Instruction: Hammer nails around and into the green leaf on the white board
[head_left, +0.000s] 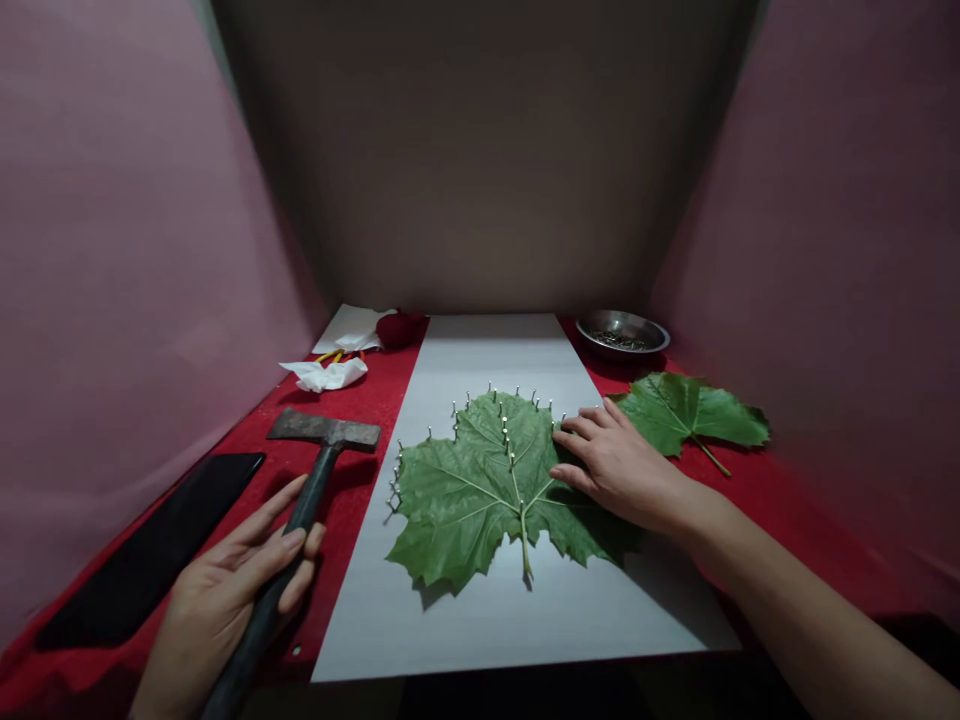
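A large green leaf [457, 485] lies on a white board [491, 350], with several nails [512, 460] standing along its upper and left edges and down its middle vein. My left hand [244, 580] is wrapped round the dark handle of a hammer [324, 430], its metal head raised over the red cloth left of the board. My right hand [619, 465] lies palm down on the right part of the leaf, fingers spread and pointing left; what is under the palm is hidden.
A metal bowl [622, 335] of nails stands at the back right, near a second leaf [694, 412]. On the red cloth [330, 580] at left lie a black flat object [154, 545], crumpled white tissue [330, 375] and a dark red ball [397, 328]. Pink sheets flank both sides.
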